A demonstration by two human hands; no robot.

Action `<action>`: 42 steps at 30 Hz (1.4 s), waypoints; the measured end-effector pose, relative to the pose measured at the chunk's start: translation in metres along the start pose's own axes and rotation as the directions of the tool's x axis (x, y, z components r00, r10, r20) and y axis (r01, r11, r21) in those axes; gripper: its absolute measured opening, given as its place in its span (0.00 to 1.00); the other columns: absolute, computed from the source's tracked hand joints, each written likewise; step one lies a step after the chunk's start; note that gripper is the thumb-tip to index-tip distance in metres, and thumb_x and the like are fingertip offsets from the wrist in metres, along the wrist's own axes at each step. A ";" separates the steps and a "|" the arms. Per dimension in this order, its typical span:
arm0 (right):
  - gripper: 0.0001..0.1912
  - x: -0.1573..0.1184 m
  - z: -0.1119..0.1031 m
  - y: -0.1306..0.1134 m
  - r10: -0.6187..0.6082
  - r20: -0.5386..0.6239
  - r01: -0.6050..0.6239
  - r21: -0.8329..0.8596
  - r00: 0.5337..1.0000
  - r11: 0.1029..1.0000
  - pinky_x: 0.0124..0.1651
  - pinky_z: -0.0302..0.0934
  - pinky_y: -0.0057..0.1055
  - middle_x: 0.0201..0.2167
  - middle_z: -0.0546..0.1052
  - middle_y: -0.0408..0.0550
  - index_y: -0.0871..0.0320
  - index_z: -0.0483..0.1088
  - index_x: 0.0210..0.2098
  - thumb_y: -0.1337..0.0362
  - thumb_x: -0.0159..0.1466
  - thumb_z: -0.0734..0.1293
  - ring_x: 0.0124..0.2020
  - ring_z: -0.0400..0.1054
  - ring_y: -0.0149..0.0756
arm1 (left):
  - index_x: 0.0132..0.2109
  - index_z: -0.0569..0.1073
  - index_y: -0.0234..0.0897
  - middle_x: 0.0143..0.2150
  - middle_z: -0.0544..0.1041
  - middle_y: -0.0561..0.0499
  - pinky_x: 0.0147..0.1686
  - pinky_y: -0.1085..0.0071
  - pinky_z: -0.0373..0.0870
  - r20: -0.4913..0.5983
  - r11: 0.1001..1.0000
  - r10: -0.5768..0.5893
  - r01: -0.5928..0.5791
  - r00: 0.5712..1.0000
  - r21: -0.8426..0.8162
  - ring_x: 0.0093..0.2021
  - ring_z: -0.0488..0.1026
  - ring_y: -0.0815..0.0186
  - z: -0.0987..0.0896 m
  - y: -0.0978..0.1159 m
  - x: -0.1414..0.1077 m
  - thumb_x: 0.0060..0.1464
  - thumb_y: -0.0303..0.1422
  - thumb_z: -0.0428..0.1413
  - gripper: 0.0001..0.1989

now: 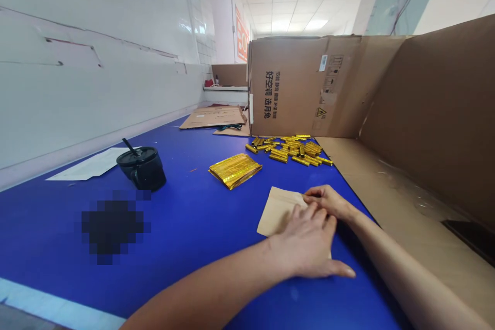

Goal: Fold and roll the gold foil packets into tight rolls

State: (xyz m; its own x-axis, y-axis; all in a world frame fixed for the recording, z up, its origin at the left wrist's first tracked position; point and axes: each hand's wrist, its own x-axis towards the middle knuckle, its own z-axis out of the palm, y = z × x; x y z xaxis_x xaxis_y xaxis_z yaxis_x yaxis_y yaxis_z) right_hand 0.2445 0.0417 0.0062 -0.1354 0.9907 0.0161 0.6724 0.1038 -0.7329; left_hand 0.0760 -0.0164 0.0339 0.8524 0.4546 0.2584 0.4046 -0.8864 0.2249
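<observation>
1. Left hand [305, 242] lies spread on a brown paper sheet [278, 211], touching the right hand [327, 202]; whether the right fingers pinch the far edge, I cannot tell.
2. The sheet lies just nearer than the gold foil sticks [290, 150], its long axis apparently crosswise.
3. Left hand covers more of it.

Head-worn camera looks forward and down onto the kraft paper [278, 211]

A flat piece of brown paper [277, 212] lies on the blue tabletop [185, 247], with one corner poking out to the left. The left hand [305, 242] presses down on it and covers most of it. The right hand [327, 201] sits on its top edge with bent fingers.
</observation>
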 end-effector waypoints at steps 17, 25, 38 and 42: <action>0.24 -0.011 0.013 -0.023 -0.240 -0.089 0.206 -0.286 0.967 0.936 0.46 0.58 0.33 0.44 0.72 0.49 0.58 0.66 0.47 0.51 0.55 0.60 0.45 0.65 0.39 | 0.52 0.61 0.37 0.55 0.61 0.42 0.46 0.57 0.54 0.028 0.929 -0.336 0.326 0.942 0.173 0.51 0.57 0.52 0.007 -0.059 -0.027 0.47 0.53 0.44 0.31; 0.27 -0.028 0.015 -0.028 -0.207 0.185 0.246 -0.223 0.961 0.943 0.54 0.49 0.38 0.52 0.65 0.50 0.57 0.64 0.49 0.64 0.49 0.65 0.52 0.57 0.42 | 0.49 0.65 0.38 0.44 0.70 0.46 0.41 0.65 0.60 0.095 0.962 -0.265 0.256 0.959 0.096 0.45 0.63 0.55 -0.012 -0.084 -0.029 0.43 0.44 0.52 0.26; 0.12 -0.025 0.029 -0.013 -0.035 -0.123 0.065 0.244 0.992 0.968 0.27 0.55 0.25 0.20 0.70 0.41 0.60 0.68 0.26 0.57 0.54 0.60 0.23 0.61 0.30 | 0.31 0.71 0.35 0.27 0.72 0.54 0.26 0.77 0.60 0.088 0.834 -0.501 0.507 0.861 -0.219 0.28 0.68 0.69 -0.014 -0.113 -0.024 0.45 0.30 0.49 0.07; 0.13 -0.025 0.031 -0.013 -0.011 -0.094 0.037 0.275 0.996 0.961 0.22 0.51 0.24 0.17 0.66 0.39 0.60 0.68 0.26 0.55 0.53 0.61 0.19 0.56 0.27 | 0.36 0.70 0.35 0.33 0.71 0.48 0.30 0.72 0.61 0.024 0.796 -0.589 0.585 0.808 -0.157 0.33 0.68 0.62 -0.013 -0.107 -0.026 0.43 0.37 0.51 0.13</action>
State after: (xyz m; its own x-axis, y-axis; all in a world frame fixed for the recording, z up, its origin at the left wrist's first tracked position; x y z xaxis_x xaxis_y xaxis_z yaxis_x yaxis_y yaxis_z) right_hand 0.2172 0.0127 -0.0058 -0.0741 0.9933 0.0883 0.4405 0.1121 -0.8907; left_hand 0.0066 0.0683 0.0149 0.4583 0.8871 0.0539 0.7685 -0.4260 0.4774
